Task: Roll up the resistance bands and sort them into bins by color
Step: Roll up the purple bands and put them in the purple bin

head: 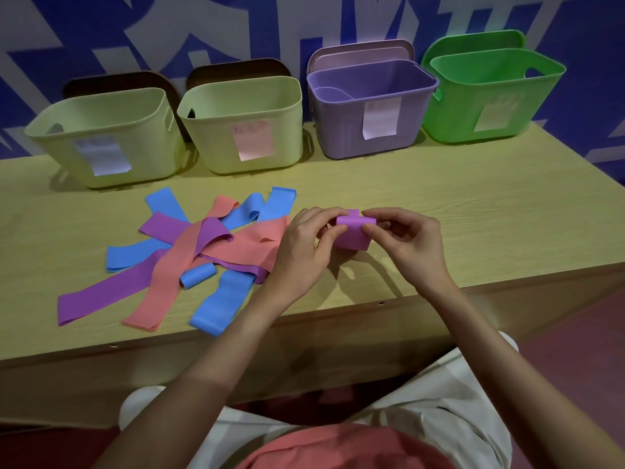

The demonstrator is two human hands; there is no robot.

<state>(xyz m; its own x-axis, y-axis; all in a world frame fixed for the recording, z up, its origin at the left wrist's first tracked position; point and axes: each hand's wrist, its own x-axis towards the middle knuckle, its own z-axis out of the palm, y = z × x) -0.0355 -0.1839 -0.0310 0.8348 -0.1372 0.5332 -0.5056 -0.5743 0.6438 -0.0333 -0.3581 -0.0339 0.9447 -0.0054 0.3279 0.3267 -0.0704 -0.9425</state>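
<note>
Both hands hold a purple band roll (351,233) just above the table, right of the pile. My left hand (306,245) pinches its left end and my right hand (404,240) pinches its right end. A loose pile of flat bands lies to the left: purple bands (101,292), salmon bands (159,292) and blue bands (220,306), overlapping. A small blue roll (198,275) rests within the pile. Along the back stand a purple bin (368,110), a green bin (490,96) and two pale yellow bins (105,137) (243,126), each with a paper label.
The wooden table (473,214) runs to a front edge close to my lap. Bin lids lean against the blue patterned wall behind the bins. A salmon band lies across my lap (338,448).
</note>
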